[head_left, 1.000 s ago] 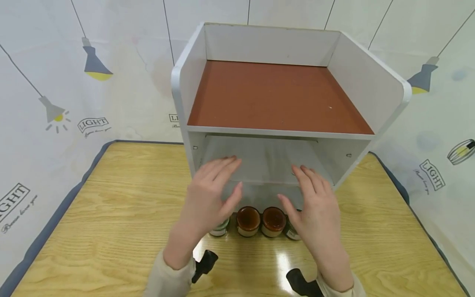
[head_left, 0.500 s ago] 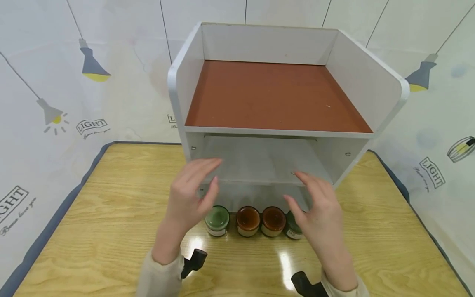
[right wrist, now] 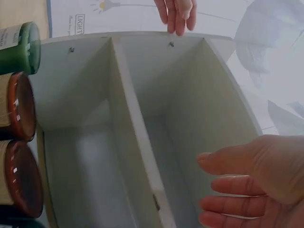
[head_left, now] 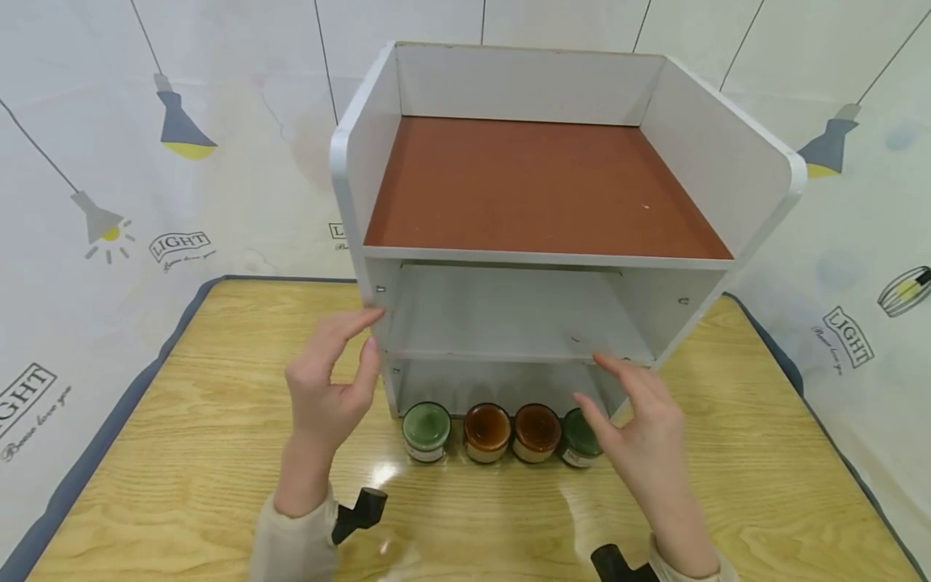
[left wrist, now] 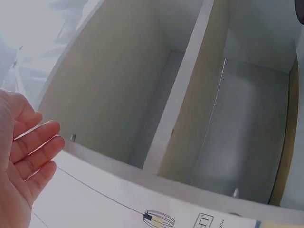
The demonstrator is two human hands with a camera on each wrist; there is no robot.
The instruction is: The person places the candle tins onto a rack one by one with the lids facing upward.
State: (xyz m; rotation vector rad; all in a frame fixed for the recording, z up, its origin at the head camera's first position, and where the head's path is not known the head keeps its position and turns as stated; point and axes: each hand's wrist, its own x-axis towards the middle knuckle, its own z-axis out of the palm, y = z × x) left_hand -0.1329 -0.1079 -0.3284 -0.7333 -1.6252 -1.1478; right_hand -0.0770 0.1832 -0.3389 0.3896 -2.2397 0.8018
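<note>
A white shelf unit (head_left: 520,311) with a red-brown top board (head_left: 538,186) stands on the table. Along its front base is a row of small labelled glass jars: a green jar (head_left: 426,428) on the left, two brown jars (head_left: 486,432) side by side, and a darker green jar (head_left: 579,438) on the right. My left hand (head_left: 323,396) is raised at the unit's left front edge, holding nothing, fingers apart from the thumb. On the other side my right hand (head_left: 647,428), also holding nothing, hovers near the darker green jar, its fingertips overlapping the lower right compartment.
A middle board (right wrist: 137,118) divides the unit's front into two compartments, with small metal pegs (head_left: 684,301) on the side walls. The wood-grain table (head_left: 218,420) extends to both sides. A printed cloth backdrop (head_left: 262,162) hangs behind and at the sides.
Both hands have moved apart. The left has gone left, away from the green jar it covered, and the right has shifted right and slightly lower. The unit and jars stay put.
</note>
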